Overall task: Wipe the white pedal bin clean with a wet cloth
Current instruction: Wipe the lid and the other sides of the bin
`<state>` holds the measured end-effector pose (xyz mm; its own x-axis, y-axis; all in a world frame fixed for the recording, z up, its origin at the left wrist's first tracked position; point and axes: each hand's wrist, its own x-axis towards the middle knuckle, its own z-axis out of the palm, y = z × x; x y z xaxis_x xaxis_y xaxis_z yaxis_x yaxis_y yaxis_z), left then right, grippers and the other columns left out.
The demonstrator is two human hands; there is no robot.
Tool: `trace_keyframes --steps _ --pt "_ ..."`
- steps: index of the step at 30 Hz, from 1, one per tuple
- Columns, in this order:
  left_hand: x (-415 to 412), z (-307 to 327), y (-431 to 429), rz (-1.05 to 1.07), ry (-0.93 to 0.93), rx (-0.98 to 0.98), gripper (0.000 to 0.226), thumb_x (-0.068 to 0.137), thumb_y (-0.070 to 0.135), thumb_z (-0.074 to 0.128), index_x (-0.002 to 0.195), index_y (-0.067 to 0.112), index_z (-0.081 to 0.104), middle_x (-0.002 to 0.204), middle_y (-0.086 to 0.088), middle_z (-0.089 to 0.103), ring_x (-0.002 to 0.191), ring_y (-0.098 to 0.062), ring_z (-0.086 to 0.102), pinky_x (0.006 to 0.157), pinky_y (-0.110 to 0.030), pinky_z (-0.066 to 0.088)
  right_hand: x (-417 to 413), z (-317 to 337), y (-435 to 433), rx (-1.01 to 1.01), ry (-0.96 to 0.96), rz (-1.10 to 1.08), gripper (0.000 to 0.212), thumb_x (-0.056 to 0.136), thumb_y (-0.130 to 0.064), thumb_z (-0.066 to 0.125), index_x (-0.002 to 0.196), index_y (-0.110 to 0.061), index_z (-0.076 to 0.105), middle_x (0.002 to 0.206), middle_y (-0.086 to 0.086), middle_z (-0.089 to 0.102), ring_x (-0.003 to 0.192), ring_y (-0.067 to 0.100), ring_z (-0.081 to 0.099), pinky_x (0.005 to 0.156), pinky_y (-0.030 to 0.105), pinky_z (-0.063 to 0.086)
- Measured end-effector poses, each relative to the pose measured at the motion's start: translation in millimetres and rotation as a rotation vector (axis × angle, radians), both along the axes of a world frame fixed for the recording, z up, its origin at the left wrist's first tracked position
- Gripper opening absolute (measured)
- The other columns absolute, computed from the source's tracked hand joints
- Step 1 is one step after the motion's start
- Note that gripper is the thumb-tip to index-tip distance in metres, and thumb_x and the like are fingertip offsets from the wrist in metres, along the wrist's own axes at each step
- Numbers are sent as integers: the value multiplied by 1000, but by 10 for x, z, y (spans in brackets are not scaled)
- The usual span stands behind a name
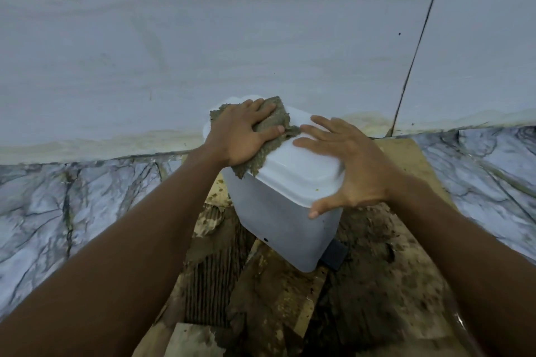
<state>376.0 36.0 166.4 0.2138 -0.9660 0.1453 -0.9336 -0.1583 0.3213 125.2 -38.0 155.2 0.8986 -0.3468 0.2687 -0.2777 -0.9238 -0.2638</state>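
**Lid wipe under way: head view**

The white plastic pedal bin [278, 220] stands at the far edge of a soiled brown cardboard sheet [377, 284], close to the wall. The left hand [240, 136] lies flat with fingers spread, pressing a grey-green wet cloth [278, 117] onto the lid's far left corner. The right hand [351, 165] is splayed wide on the lid's near right, thumb over the rim, grasping nothing. Recommended: even pressure, overlapping strokes toward the near rim, bin braced throughout.

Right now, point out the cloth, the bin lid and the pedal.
cloth [271, 121], head view, crumpled middle.
bin lid [298, 166], head view, bare top surface.
pedal [336, 253], head view, black pad at the base.
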Motion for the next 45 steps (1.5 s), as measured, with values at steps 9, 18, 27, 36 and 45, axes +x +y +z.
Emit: trace_keyframes --steps 9,18,27,36,45 --pt "-211 -45 217 -4 -80 47 79 91 76 28 160 37 24 170 4 17 157 -16 10 126 -38 3 -157 -279 269 -134 -180 -20 110 57 -88 64 147 -28 46 158 0 37 149 20 30 120 53 22" --pt "-789 30 361 -69 -111 27 82 90 74 22 162 35 13 172 4 4 158 -13 -3 127 -40 -6 -372 -456 1067 -211 -400 -292 97 65 -83 61 138 -19 58 153 11 44 146 29 34 116 57 26" --pt "-1050 -54 279 -34 7 57 66 105 58 31 163 33 13 172 3 1 158 -13 -7 126 -39 -11 -646 -279 734 -58 -90 -187 115 61 -90 59 152 -23 36 163 4 24 152 18 17 125 45 15" --pt "-782 -13 40 0 254 37 63 103 53 47 160 30 30 171 3 14 158 -18 3 127 -43 -1 -423 -315 185 -73 -248 -89 97 70 -79 63 146 -20 48 154 3 42 145 19 35 122 43 24" --pt "-409 427 -204 25 277 184 53 108 36 39 160 26 29 170 1 19 156 -23 15 123 -37 11 280 -3 249 0 -280 -240 100 62 -83 65 138 -18 58 146 3 53 137 21 45 120 40 26"
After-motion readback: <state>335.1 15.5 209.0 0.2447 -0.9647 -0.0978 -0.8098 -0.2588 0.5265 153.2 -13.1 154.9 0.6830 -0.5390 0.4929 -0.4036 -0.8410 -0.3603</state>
